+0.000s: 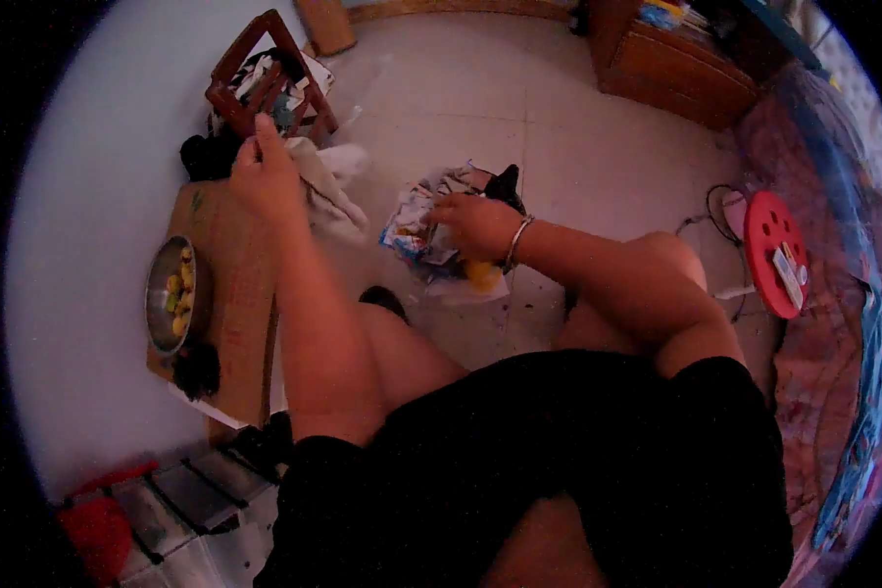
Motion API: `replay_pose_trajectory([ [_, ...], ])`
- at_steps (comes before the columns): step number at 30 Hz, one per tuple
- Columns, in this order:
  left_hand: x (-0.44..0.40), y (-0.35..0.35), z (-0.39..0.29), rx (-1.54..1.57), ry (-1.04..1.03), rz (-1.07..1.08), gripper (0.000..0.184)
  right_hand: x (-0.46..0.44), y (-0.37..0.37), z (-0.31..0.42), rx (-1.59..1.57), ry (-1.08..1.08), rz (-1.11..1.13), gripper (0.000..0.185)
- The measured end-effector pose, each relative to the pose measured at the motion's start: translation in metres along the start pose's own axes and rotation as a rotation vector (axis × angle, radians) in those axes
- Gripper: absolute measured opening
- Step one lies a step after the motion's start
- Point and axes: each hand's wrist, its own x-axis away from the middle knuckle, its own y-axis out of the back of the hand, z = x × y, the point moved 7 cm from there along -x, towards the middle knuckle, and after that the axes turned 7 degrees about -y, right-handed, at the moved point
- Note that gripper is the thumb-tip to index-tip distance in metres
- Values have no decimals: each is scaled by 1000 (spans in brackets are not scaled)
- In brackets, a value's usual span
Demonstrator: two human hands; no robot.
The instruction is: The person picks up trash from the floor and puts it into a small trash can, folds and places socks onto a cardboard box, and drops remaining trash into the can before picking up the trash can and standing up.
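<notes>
My left hand (268, 179) is raised above the far end of a brown cardboard box (235, 294), near a wooden chair. Its fingers are bent together, and anything between them is too small to make out. My right hand (477, 227) reaches over a pile of wrappers and scraps (412, 230) on the floor, its fingers partly spread and pointing left. Whether it touches the pile is unclear. Something yellow (481, 275) lies just below that hand. On the box, a metal bowl (157, 304) holds several yellowish-green pieces, with a dark clump (198, 370) beside it.
A wooden chair (227, 78) with cloths stands at the upper left. A wooden cabinet (671, 73) is at the upper right. At the right, a red round stool (762, 240) carries small items next to a draped bed (813, 363). Bags (181, 500) lie at the lower left.
</notes>
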Motion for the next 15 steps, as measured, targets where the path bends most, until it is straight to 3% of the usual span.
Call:
replay_pose_trajectory([
  [2,-3,5,6,-9,45,22,54,5,-20,5,212,84,154,38],
  [4,-3,10,10,-12,89,43,53,2,-34,-8,229,54,208,33],
  [6,3,-4,-2,-108,29,371,46,-6,-37,-15,246,23,263,27],
  [7,8,-2,-8,-112,32,366,46,-12,-31,-27,212,-116,207,24],
  [8,20,-8,-24,-120,50,553,44,-17,-24,-38,176,-254,152,21],
  [9,31,-14,-31,-128,69,742,42,-20,-2,-30,169,-115,-29,22],
  [10,35,-22,-19,-132,72,740,42,-26,5,-30,167,-110,-27,22],
  [12,61,-60,-11,110,-68,991,42,-31,41,-27,-43,-186,-293,20],
  [13,67,-65,-7,111,-68,991,42,-30,51,-20,-42,-186,-293,20],
  [15,89,-70,-37,319,-175,1044,42,-25,66,-3,-346,-246,-193,21],
])
